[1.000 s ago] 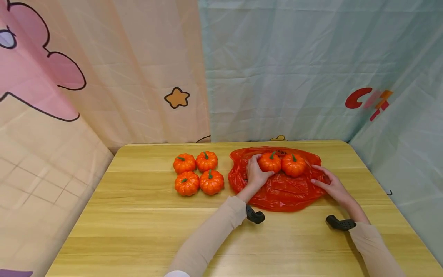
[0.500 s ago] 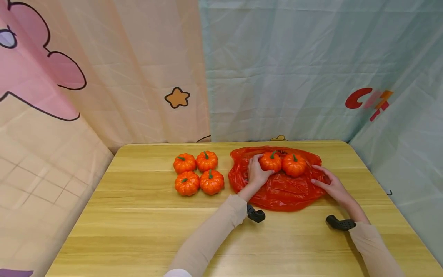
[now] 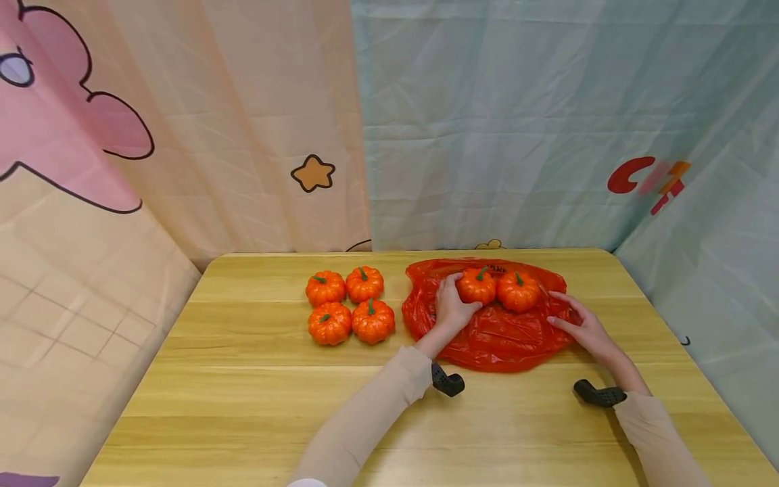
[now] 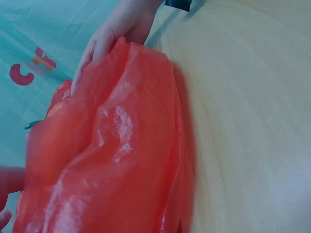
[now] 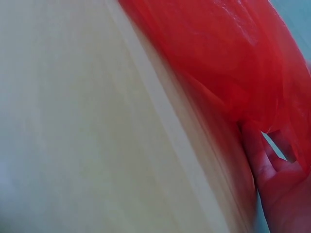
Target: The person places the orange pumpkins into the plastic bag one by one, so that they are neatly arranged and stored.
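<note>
In the head view a crumpled red plastic bag lies on the right part of the table, with two small orange pumpkins on it. My left hand holds the left pumpkin, fingers at its far left side and thumb at its front. Touching that one is the right pumpkin. At the bag's right edge rests my right hand, thumb and fingers spread apart against the plastic. The left wrist view shows its fingers lying along the bag. Red film partly covers the right hand in its own wrist view.
To the left of the bag, several more pumpkins stand close together on the wooden table. A patterned curtain hangs behind the table and along both sides. Black camera mounts sit on both wrists.
</note>
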The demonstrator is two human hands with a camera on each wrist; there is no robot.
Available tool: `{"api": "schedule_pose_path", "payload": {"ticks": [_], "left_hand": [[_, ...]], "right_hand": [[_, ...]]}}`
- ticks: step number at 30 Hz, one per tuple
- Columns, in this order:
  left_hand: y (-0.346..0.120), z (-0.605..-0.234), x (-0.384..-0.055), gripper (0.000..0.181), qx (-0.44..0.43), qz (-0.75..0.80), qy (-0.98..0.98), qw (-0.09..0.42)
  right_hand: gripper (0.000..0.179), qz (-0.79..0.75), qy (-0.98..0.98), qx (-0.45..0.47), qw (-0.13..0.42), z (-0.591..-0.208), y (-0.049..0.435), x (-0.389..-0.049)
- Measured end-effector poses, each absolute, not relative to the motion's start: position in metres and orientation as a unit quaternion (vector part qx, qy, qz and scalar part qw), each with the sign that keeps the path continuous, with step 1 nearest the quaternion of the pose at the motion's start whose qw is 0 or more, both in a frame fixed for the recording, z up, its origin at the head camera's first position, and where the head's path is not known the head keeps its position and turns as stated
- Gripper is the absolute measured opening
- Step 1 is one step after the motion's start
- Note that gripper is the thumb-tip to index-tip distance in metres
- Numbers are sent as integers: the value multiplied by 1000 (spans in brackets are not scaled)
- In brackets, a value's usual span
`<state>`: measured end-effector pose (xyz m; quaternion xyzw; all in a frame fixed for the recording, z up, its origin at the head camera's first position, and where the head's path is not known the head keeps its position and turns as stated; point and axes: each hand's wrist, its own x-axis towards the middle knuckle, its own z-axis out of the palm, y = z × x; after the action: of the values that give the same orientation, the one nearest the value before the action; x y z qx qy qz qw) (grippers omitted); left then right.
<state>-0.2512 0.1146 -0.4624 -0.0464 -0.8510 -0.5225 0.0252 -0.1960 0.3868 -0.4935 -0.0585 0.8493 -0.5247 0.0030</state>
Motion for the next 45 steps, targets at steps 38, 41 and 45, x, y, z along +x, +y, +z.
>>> {"api": "schedule_pose_path", "payload": {"ticks": [38, 41, 45], "left_hand": [[41, -410, -197, 60, -121, -576, -806, 57], [29, -412, -195, 59, -123, -577, -805, 67], [14, -415, -193, 59, -128, -577, -803, 73]], "right_hand": [[57, -490, 870, -47, -18, -489, 386, -197], [57, -493, 868, -51, -21, -491, 385, -196], [56, -499, 865, -56, -26, -491, 385, -195]]}}
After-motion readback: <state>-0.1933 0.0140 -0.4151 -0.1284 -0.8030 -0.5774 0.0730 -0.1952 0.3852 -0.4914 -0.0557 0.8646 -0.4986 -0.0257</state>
